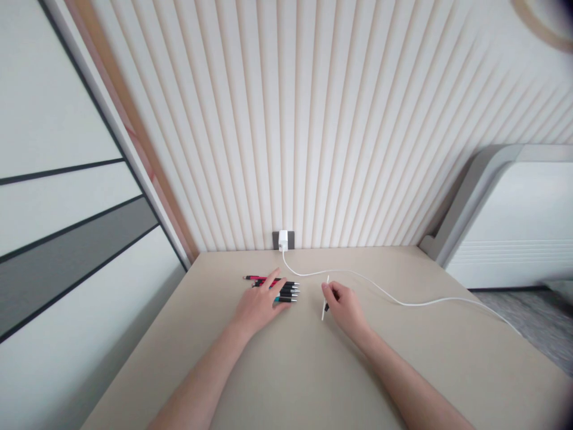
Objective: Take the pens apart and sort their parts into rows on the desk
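Note:
Several pens or mechanical pencils (289,292) lie side by side on the beige table, their silvery tips pointing right. Their grips are black, and red and teal show on some bodies. My left hand (257,307) rests over them with fingers spread, touching the row and hiding much of it. To the right of the tips, my right hand (347,307) is closed in a pinch on a thin white strip (323,312), held nearly upright in view. A small black piece (327,307) shows beside the strip under the fingers; what it belongs to is hidden.
A white charger (283,240) sits in a dark wall socket behind the table (277,382). Its white cable (403,303) runs across the tabletop to the right edge. A ribbed wall (286,131) stands at the back, and a white-grey headboard-like panel (519,221) at right.

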Tool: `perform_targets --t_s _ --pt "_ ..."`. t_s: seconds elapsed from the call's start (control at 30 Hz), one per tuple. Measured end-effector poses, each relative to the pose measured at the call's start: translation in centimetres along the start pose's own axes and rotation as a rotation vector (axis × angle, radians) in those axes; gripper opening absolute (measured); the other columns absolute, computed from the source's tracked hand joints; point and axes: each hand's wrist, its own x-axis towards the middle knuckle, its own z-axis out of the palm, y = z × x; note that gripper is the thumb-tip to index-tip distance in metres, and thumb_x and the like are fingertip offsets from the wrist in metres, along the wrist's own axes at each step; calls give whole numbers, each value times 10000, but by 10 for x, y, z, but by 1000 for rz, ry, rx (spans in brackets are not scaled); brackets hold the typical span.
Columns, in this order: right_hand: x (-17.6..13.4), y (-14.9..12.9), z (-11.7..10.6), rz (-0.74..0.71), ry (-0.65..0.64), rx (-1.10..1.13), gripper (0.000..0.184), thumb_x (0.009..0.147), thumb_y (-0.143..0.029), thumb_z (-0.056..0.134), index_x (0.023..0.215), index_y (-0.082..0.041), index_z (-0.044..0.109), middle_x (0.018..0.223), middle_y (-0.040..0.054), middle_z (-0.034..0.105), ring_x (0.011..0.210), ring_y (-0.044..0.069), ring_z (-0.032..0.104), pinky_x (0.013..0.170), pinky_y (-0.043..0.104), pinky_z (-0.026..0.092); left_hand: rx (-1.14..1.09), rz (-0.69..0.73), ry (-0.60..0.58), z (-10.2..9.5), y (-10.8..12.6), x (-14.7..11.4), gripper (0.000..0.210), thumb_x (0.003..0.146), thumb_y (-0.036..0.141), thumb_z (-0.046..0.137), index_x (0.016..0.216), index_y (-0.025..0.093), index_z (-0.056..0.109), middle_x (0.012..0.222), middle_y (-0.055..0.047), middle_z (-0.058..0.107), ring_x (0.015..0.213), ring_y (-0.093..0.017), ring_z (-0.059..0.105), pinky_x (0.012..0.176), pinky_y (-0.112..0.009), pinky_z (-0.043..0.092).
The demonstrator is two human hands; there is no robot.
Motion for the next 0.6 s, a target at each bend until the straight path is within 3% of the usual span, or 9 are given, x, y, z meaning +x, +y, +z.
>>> perform_targets --t_s 0.1,0.23,0.43,0.6 --pt "-4 -4 10 -6 -118 -248 505 983 -464 303 651 -201 578 608 23 628 581 148 561 570 242 334 -13 -24 -46 3 -8 0 605 857 569 541 1401 327 432 1473 -124 407 900 -282 671 730 -362 508" --pt "-2 -11 19 37 -218 -509 424 971 -401 361 754 -202 667 804 87 717 745 196 650 635 257 362 -41 -64 -50 8 -16 0 567 893 566 467 1409 334 432 1443 -117 453 951 -299 662 772 -388 505" --pt "-3 -16 16 40 -271 -560 469 961 -510 359 782 -210 672 796 90 714 757 214 658 634 272 367 -27 -66 -59 11 -22 2 466 920 524 451 1336 327 520 1373 -89 524 948 -274 657 743 -354 505" --pt "-19 -18 14 -5 -314 -519 383 929 -504 435 785 -224 653 757 52 705 730 200 642 621 264 352 13 -47 -80 12 -30 3 420 933 473 463 1332 356 517 1384 -42 526 971 -275 654 711 -329 501"
